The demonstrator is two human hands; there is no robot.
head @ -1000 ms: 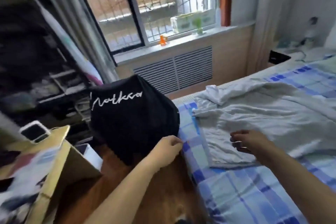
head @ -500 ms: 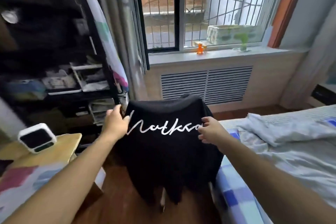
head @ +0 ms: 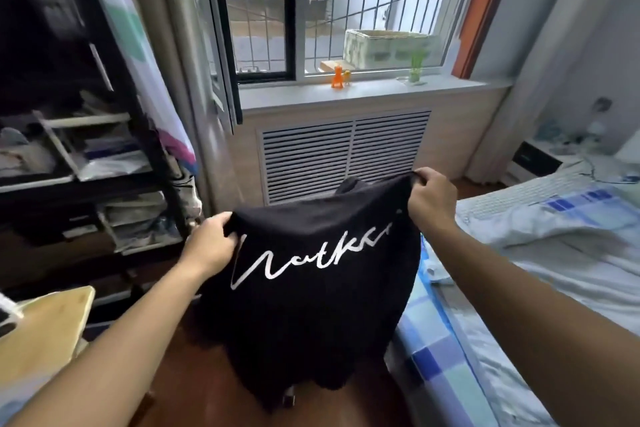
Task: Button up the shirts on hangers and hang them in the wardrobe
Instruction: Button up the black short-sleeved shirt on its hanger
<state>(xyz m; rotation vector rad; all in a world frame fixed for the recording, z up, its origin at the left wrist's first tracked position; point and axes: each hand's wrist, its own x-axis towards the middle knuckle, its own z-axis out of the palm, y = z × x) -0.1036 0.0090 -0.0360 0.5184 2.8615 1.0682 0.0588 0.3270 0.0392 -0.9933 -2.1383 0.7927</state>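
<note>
Bedroom window behind, black shirt (head: pixel 311 288) hanging lengthwise, probably back-facing, left hand (head: pixel 211 246), right hand (head: pixel 431 199) gripping shoulders

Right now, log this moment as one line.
left hand: grips black shirt | right hand: grips shirt | shirt: held up beside bed | hanger: unseen

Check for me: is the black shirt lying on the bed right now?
No, the black shirt is held up beside the bed, gripped by the left hand and right hand.
</note>
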